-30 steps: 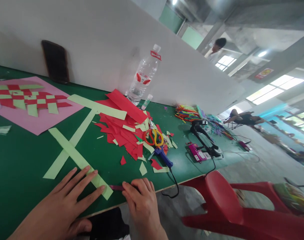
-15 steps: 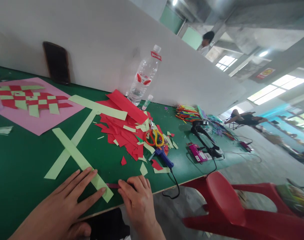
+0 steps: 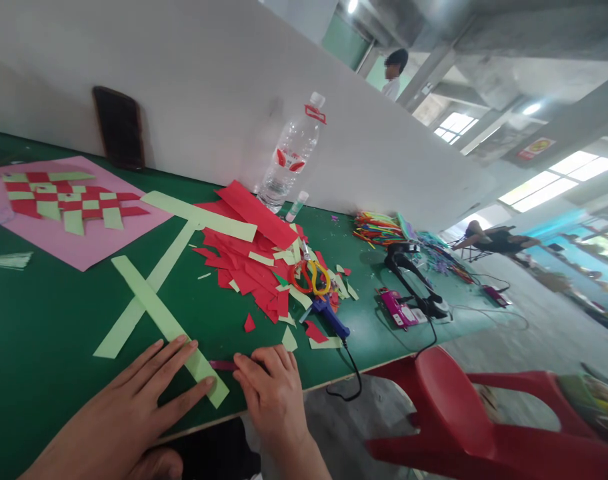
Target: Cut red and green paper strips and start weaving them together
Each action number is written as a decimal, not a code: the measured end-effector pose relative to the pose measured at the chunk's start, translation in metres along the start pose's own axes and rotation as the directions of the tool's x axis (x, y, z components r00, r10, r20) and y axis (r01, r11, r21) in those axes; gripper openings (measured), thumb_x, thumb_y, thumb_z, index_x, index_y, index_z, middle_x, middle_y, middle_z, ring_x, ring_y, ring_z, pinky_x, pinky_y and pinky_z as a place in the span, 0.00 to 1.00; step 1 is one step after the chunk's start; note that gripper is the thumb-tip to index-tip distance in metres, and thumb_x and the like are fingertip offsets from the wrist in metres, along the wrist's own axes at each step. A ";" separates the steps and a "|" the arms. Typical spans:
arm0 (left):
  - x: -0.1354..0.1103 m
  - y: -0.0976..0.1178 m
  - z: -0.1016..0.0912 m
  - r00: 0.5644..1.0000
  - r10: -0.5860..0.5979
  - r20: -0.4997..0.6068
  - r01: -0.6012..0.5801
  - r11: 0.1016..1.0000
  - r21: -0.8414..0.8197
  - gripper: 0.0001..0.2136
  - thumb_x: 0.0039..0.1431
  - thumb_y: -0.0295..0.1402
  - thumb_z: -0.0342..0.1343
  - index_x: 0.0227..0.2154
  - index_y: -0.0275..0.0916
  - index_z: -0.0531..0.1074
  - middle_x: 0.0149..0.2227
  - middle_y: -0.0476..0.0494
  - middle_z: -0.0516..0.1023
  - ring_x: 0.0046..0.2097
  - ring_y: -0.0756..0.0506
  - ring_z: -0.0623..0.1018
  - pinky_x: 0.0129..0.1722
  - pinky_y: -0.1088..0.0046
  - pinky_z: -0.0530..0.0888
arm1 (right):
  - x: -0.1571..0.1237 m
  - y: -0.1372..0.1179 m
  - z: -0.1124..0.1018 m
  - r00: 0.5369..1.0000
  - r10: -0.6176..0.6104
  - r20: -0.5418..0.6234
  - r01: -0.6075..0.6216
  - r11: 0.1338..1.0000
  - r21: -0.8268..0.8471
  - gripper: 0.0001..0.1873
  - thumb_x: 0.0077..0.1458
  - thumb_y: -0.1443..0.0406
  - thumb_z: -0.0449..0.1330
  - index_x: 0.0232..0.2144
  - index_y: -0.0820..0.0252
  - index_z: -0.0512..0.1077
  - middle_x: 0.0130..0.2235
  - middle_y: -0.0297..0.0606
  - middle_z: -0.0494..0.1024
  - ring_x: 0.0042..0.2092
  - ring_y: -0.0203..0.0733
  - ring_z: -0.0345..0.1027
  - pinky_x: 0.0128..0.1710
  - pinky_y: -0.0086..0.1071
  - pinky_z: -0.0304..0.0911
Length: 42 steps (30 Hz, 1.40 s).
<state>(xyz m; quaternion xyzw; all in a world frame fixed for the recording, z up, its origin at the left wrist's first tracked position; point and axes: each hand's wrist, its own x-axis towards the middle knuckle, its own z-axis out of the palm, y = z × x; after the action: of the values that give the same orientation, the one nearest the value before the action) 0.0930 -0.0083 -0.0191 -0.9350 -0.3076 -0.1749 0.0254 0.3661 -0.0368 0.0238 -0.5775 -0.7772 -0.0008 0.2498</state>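
Note:
My left hand (image 3: 129,403) lies with its fingers spread on a pale green paper strip (image 3: 154,308), pressing it to the green table. That strip crosses over a second pale green strip (image 3: 121,328), whose upper end meets a third strip (image 3: 204,217). Close to the table's front edge, my right hand (image 3: 270,390) is closed on a slim purple-pink tool (image 3: 224,365), its tip at the first strip's right edge. The tool's kind is mostly hidden by my fingers.
Red and green paper scraps (image 3: 254,267) lie in a pile with scissors (image 3: 311,277) and a blue glue gun (image 3: 331,317). Behind them stand a water bottle (image 3: 289,157) and glue stick (image 3: 297,207). A woven paper fish (image 3: 69,200) rests on pink paper. A red chair (image 3: 449,400) is right.
The tool in my right hand has shifted slightly up and left along the strip's edge. My left hand stays on the strip. The view has moved a little.

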 end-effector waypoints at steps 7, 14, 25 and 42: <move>0.006 0.002 -0.006 0.999 0.020 -0.039 -0.017 0.998 0.066 0.53 0.49 0.61 0.69 0.75 0.57 0.53 0.72 0.35 0.70 0.68 0.30 0.73 0.62 0.52 0.72 | 0.003 0.006 -0.001 1.000 -0.003 -0.004 0.003 1.000 -0.007 0.10 0.67 0.68 0.66 0.49 0.51 0.82 0.38 0.36 0.79 0.40 0.44 0.71 0.40 0.37 0.62; 0.008 0.000 -0.006 0.991 0.000 -0.133 0.007 0.998 0.054 0.48 0.57 0.61 0.64 0.71 0.34 0.62 0.66 0.35 0.77 0.65 0.37 0.76 0.71 0.65 0.59 | 0.003 0.003 0.000 1.000 0.013 -0.006 -0.013 1.000 0.023 0.10 0.68 0.67 0.65 0.49 0.51 0.82 0.38 0.35 0.79 0.40 0.44 0.70 0.39 0.38 0.61; 0.009 -0.020 -0.012 0.989 0.009 -0.147 0.007 0.994 0.110 0.42 0.62 0.63 0.56 0.72 0.42 0.63 0.66 0.34 0.77 0.67 0.32 0.73 0.75 0.54 0.46 | 0.004 0.000 -0.001 1.000 -0.007 -0.007 0.007 1.000 0.027 0.09 0.70 0.66 0.63 0.48 0.51 0.82 0.37 0.36 0.79 0.39 0.44 0.71 0.39 0.38 0.63; 0.002 -0.010 -0.008 0.981 -0.136 -0.137 0.135 0.991 -0.013 0.52 0.58 0.66 0.57 0.77 0.44 0.45 0.69 0.41 0.74 0.67 0.35 0.73 0.74 0.60 0.52 | 0.000 -0.008 0.004 1.000 0.009 -0.024 -0.008 1.000 0.030 0.10 0.70 0.66 0.62 0.49 0.51 0.82 0.37 0.37 0.79 0.38 0.45 0.71 0.38 0.38 0.64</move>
<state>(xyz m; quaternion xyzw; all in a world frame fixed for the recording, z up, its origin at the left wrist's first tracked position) 0.0859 0.0001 -0.0119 -0.8976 -0.3677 -0.2408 0.0329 0.3572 -0.0383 0.0227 -0.5769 -0.7717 0.0049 0.2678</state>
